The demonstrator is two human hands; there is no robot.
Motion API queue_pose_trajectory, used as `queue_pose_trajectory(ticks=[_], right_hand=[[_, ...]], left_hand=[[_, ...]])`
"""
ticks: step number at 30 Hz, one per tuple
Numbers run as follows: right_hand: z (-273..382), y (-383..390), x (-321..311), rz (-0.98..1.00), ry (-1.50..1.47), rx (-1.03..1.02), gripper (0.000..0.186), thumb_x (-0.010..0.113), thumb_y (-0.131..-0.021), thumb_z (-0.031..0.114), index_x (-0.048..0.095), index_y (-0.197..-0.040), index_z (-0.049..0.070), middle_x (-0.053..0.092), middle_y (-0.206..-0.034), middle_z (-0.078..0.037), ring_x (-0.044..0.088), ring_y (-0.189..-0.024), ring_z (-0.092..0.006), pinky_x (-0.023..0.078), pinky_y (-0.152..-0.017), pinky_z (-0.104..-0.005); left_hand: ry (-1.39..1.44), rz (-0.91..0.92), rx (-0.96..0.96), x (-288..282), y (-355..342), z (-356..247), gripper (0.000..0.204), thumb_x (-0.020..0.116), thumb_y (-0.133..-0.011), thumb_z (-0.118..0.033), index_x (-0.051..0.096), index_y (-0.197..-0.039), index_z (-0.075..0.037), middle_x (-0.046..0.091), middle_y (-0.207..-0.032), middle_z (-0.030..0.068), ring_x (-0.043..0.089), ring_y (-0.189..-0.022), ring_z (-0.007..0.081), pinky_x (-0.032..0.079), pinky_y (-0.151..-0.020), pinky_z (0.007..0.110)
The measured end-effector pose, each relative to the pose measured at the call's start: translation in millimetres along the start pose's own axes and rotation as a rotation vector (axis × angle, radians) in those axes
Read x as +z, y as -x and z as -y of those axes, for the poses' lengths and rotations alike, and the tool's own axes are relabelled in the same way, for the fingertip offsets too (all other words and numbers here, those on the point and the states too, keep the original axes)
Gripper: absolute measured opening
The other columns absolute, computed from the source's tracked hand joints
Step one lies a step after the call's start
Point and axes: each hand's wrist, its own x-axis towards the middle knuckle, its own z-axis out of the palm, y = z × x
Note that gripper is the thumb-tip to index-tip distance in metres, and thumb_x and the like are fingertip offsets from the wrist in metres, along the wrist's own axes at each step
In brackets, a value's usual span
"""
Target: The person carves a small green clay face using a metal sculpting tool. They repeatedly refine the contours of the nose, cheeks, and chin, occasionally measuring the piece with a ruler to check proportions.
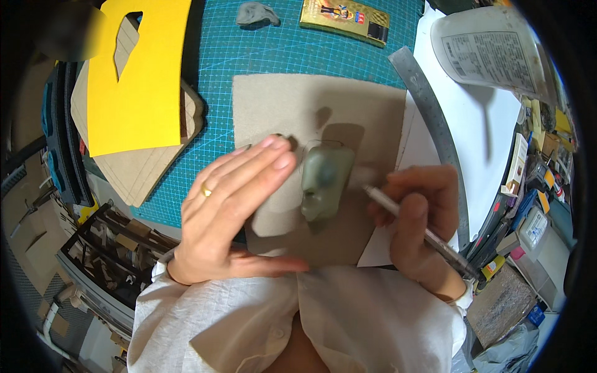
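A greyish-green, glossy, irregular block [326, 177] lies on a square of grey-beige card [267, 105], with faint drawn lines around its top. My left hand [230, 211] is open, fingers stretched and slanting over the card just left of the block, a ring on one finger. To the right of the block, my right hand [423, 224] grips a slim silver pen [388, 202], its tip pointing toward the block.
Green cutting mat [221, 37] beneath; yellow cut-out sheet [137, 112] over stacked boards [137, 174] at left. Grey lump [255, 13] and gold box [342, 18] at top. Steel ruler [420, 90], white paper [479, 143], plastic container [482, 46] and cluttered supplies [535, 230] at right.
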Motion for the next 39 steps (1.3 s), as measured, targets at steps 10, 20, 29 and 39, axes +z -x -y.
queue_pose_trajectory(ticks=[10, 20, 29, 39], right_hand=[[32, -12, -15, 0.206, 0.467, -0.130, 0.025, 0.058, -0.090, 0.025, 0.062, -0.102, 0.003, 0.067, -0.108, -0.017, 0.062, -0.096, -0.0261, 0.049, -0.082, -0.0372], [30, -13, -12, 0.441, 0.768, -0.322, 0.026, 0.075, -0.070, 0.002, 0.059, -0.090, 0.009, 0.069, -0.118, -0.014, 0.063, -0.105, -0.0320, 0.047, -0.087, -0.0407], [30, -8, -21, 0.425, 0.319, -0.079, 0.023, 0.068, -0.085, 0.002, 0.050, -0.099, 0.005, 0.064, -0.124, -0.026, 0.066, -0.095, -0.0255, 0.052, -0.082, -0.0366], [49, -9, -17, 0.350, -0.203, 0.612, 0.026, 0.045, -0.092, 0.005, 0.026, -0.109, 0.008, 0.056, -0.130, -0.034, 0.071, -0.063, -0.0217, 0.056, -0.053, -0.0241]], left_hand=[[-0.055, 0.172, -0.017, 0, -14, -1, 0.110, 0.085, -0.054, -0.052, 0.049, -0.139, 0.007, 0.057, -0.137, 0.0230, 0.056, -0.126, 0.0354, 0.038, -0.104, 0.043], [-0.134, 0.157, -0.071, 5, -14, -5, 0.079, 0.079, -0.068, -0.042, 0.059, -0.134, -0.003, 0.062, -0.135, 0.0044, 0.056, -0.127, 0.0202, 0.039, -0.099, 0.034], [-0.133, 0.142, -0.074, 6, -15, -6, 0.079, 0.079, -0.068, -0.040, 0.059, -0.134, -0.002, 0.065, -0.132, 0.0043, 0.057, -0.126, 0.0199, 0.039, -0.099, 0.034], [-0.132, 0.140, -0.068, 6, -16, -5, 0.080, 0.079, -0.066, -0.040, 0.059, -0.134, -0.002, 0.065, -0.132, 0.0043, 0.057, -0.126, 0.0200, 0.040, -0.099, 0.034]])
